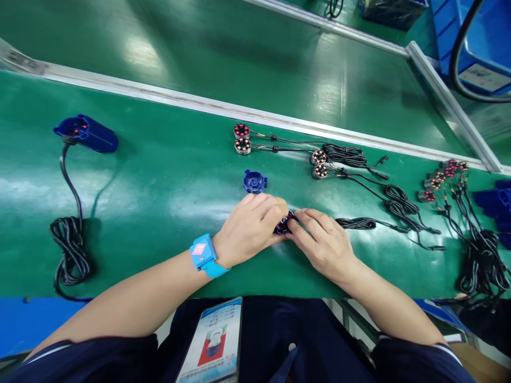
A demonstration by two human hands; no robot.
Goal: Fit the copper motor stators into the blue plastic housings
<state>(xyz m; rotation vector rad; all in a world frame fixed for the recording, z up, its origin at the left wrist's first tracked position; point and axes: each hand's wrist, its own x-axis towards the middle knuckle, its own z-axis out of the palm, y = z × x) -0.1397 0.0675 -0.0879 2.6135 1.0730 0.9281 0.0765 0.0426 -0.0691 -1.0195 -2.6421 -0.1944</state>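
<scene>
Both my hands meet at the middle of the green belt [159, 181] over one small round motor part [284, 223], dark with red coil windings. My left hand [251, 229], with a blue wrist strap [205, 255], curls its fingers around the part's left side. My right hand [321, 239] pinches its right side with fingertips. A black cable bundle [357, 223] trails right from the part. A blue round plastic cap [255, 182] lies just beyond my left hand.
Several wired coil stators [241, 138] and black leads [347, 157] lie across the belt's far and right side. A finished blue housing [85, 133] with coiled cable [69, 250] rests at left. More blue pieces [499, 205] sit at the right edge. A printed card [213, 343] is at my lap.
</scene>
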